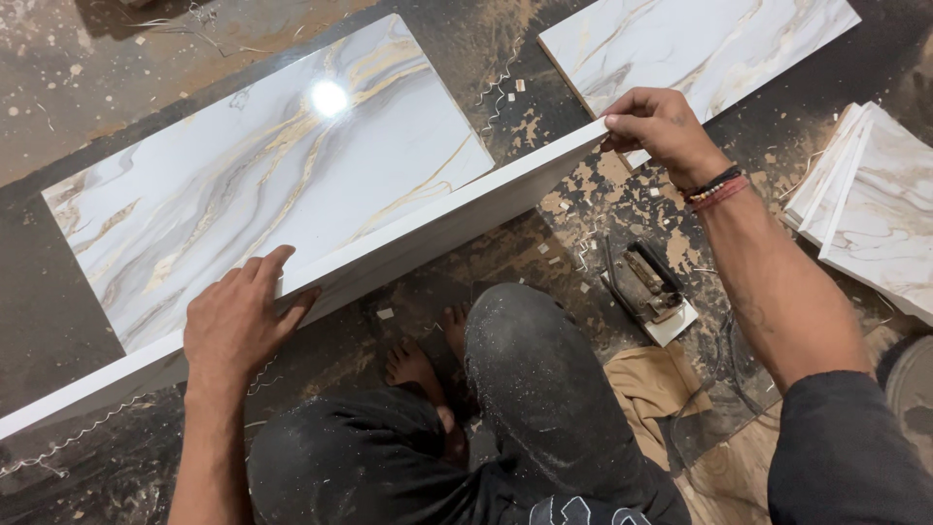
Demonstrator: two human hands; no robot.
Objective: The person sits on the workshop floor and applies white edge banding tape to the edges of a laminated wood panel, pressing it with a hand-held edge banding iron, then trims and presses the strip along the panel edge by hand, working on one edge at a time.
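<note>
The person squats on a dusty floor [78, 68] strewn with sawdust and thin curled shavings, knees drawn up in dark trousers and bare feet [413, 365] showing between them. Both hands hold a long board [262, 185] faced with glossy white marble-patterned laminate veined in gold and grey. The board is tipped up on its long edge, so its plain white edge band faces the person and runs from the lower left of the view up toward the upper right.

The left hand [236, 316] lies over the near edge about a third of the way along, palm down, fingers curled over onto the patterned face and thumb on the white edge. The right hand [656, 124], a beaded band on its wrist, pinches the far upper corner of the board between thumb and fingertips.

A second marble-patterned panel [700, 44] lies flat on the floor just beyond the right hand. A stack of narrower patterned pieces [870, 199] rests at the right edge of the view. A small metal hand tool [646, 287] sits on the floor near the right knee, beside a tan cloth [651, 384].
</note>
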